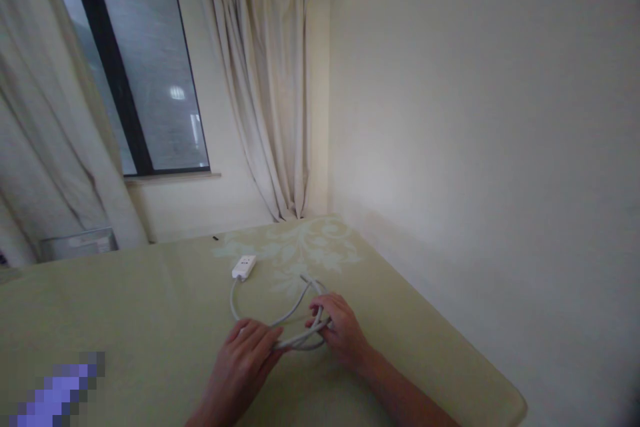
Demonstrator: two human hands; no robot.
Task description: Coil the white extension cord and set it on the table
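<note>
A light grey cable point(299, 337) hangs in loose loops between my two hands, low over the green surface. My left hand point(249, 350) is closed on the loops at their left side, its fingers folded over them. On the right side, my right hand point(340, 327) grips several strands, fingers and thumb curled round them. One stretch of cable runs out past my left hand to a small white power strip point(244, 267), which lies farther off on the surface. Part of the coil is hidden behind my fingers.
The green padded surface point(150, 307) with a pale leaf pattern meets a plain wall point(475, 147) on the right. A small dark object point(215, 237) lies near its far edge. Curtains point(270, 80) hang beside a window point(150, 67). A pixelated purple patch covers the lower left.
</note>
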